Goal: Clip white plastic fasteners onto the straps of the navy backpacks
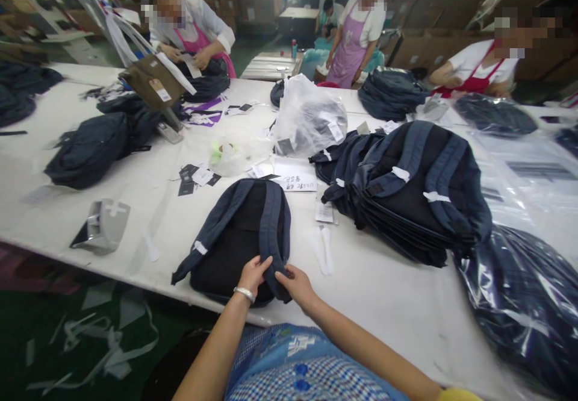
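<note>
A dark navy backpack point(228, 232) lies on the white table in front of me, its shoulder straps facing up. Its left strap has a white wrap point(200, 247) around it. My left hand point(254, 276), with a bangle at the wrist, pinches the right shoulder strap point(271, 232) near its lower end. On the other side of that strap, my right hand point(295, 283) grips the edge between thumb and fingers. The fingertips of both hands are partly hidden by the strap. White paper-like strips point(323, 247) lie to the right of the backpack.
A stack of backpacks point(406, 190) stands to the right, beside plastic-wrapped backpacks point(524, 304). Black and white tags point(194, 175), a clear plastic bag point(309, 115) and a metal stand holding a brown bag point(153, 82) are farther back. Several co-workers point(192, 27) are across the table.
</note>
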Motion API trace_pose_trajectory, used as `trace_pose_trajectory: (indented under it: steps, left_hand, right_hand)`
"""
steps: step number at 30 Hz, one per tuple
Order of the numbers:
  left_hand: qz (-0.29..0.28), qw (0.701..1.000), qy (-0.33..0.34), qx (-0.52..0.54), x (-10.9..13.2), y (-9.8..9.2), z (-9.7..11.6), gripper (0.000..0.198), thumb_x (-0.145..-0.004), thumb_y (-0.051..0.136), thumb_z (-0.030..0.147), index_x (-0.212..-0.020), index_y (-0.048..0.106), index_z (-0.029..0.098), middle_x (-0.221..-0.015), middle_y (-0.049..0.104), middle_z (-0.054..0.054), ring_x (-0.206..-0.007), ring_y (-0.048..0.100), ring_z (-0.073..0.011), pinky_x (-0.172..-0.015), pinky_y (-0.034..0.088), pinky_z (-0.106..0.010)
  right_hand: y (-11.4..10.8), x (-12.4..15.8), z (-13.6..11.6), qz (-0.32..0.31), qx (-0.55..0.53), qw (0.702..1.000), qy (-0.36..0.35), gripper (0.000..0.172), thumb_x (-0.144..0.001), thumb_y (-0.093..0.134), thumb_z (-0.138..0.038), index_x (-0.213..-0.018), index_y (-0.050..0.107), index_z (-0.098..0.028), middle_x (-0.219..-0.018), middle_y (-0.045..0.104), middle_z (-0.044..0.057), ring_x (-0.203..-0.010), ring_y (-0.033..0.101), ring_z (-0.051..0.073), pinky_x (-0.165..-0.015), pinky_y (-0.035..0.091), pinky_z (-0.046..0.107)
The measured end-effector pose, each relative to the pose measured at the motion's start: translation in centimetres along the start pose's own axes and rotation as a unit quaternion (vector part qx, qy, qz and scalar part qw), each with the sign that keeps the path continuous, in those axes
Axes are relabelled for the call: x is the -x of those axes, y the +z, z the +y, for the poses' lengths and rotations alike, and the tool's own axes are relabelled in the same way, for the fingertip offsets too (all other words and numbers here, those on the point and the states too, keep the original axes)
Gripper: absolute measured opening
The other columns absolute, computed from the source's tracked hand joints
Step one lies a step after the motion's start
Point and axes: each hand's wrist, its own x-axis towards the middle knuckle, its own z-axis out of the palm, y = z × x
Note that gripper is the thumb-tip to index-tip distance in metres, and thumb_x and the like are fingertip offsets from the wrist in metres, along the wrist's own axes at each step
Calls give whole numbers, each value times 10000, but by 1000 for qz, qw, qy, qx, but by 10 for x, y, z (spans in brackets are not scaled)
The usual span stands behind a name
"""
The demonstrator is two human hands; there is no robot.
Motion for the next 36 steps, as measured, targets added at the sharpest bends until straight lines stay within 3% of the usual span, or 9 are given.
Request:
trace_pose_trajectory:
  steps: [5,10,15,20,24,27,30,33,36]
  left_hand:
    - [8,997,-70,-24,18,-8,2,340,-732,707,451,-858,669,137,-872,723,-121,-714,679,-180,-659,544,-289]
    - [12,997,-73,22,17,-8,-9,291,-723,747,319,-938,675,137,-885,727,-110,-737,683,-171,-675,537,-254]
    - [17,992,-103,68,15,-2,-2,254,-760,711,295,-929,681,108,-863,728,-112,-719,684,-170,-624,536,-238]
    - [-66,969,-169,169,21,-6,22,207,-839,603,261,-914,680,84,-820,728,-109,-729,695,-199,-703,564,-303]
    - [-26,975,-132,177,14,-10,32,187,-863,559,160,-994,654,67,-827,727,-98,-739,700,-171,-732,572,-269]
    - [28,980,-116,159,6,-11,29,131,-850,551,75,-941,645,82,-813,724,-84,-706,700,-157,-738,581,-276]
    - [32,985,-103,134,2,-11,20,140,-839,559,51,-940,642,101,-825,722,-71,-708,701,-158,-753,585,-288]
    - [12,990,-85,110,4,-11,15,133,-847,561,70,-939,648,106,-833,721,-69,-711,699,-151,-735,582,-258]
    - [6,989,-99,112,6,-12,19,128,-863,544,93,-931,653,90,-835,720,-81,-731,698,-151,-733,578,-243]
  right_hand:
    - [1,5,-3,-39,-125,991,10,449,-675,693,-537,-911,682,-155,-825,714,50,-791,659,212,-741,518,331]
    - [-1,2,-1,-78,-147,986,24,499,-637,716,-566,-911,698,-150,-799,718,48,-795,666,231,-760,524,369]
    - [-1,5,-6,-50,-41,996,-56,397,-737,651,-515,-927,698,-169,-860,723,54,-831,668,250,-745,521,349]
    - [6,19,-30,0,141,980,-138,285,-818,589,-422,-986,690,-215,-902,720,53,-826,654,238,-754,488,313]
    - [14,24,-29,-6,164,975,-151,288,-809,608,-352,-1055,671,-217,-965,717,63,-875,656,248,-792,476,321]
    - [20,19,-8,-54,39,990,-126,244,-814,586,-309,-1017,676,-208,-949,720,38,-878,666,235,-768,506,317]
    - [22,12,14,-68,-45,992,-95,341,-786,605,-274,-1120,625,-208,-932,719,24,-862,675,224,-755,528,327]
    - [21,12,17,-20,-20,996,-82,422,-779,618,-278,-1190,570,-192,-952,713,48,-861,672,219,-763,525,329]
    - [17,22,-3,-5,65,991,-120,376,-798,611,-296,-1163,589,-210,-1004,701,58,-888,660,222,-780,505,315]
